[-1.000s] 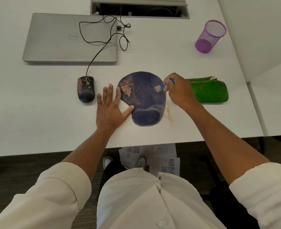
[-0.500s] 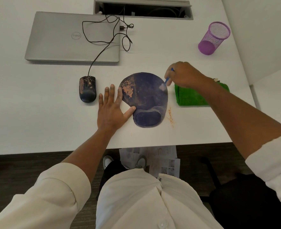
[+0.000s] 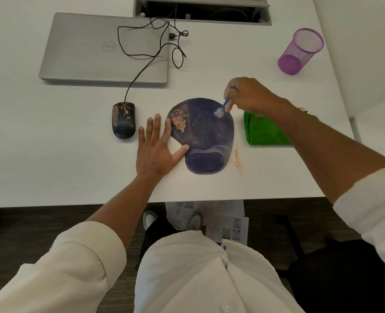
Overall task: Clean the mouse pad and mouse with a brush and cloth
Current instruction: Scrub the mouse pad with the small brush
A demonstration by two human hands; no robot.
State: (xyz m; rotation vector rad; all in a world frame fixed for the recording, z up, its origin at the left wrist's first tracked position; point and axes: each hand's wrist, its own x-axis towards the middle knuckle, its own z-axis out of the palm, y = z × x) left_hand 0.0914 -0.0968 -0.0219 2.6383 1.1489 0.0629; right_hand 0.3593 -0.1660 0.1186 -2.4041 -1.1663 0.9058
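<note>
Head view looks down on a white desk (image 3: 51, 168). Right hand (image 3: 249, 96) has its fingers curled round a small blue brush (image 3: 225, 105), whose pale bristles touch the far right edge of the dark blue pad (image 3: 206, 132). Left hand (image 3: 156, 147) lies flat with fingers straight and spread, just left of the pad; forefinger and thumb tip touch the pad's left edge, bracing it.

An orange-brown patch of dirt (image 3: 179, 122) sits on the pad just beside the left forefinger, across the pad from the brush. Loose crumbs (image 3: 237, 160) lie on the desk near the pad's right edge, below the right hand. The mouse (image 3: 123, 120), also smeared, rests to the left of the left hand, apart from it. A green cloth (image 3: 265, 129) lies under the right wrist, just right of the pad.

The step in hand looks like brushing the pad, with mouse and cloth work not yet begun. To do it well, I would keep the left hand pressing so the pad cannot slide, and carry short, light strokes across to the crusted patch by the left forefinger. Sweeping it one way, toward the crumbs already on the desk, should avoid spreading it. Stiff flicks risk scattering grit onto the cloth.
</note>
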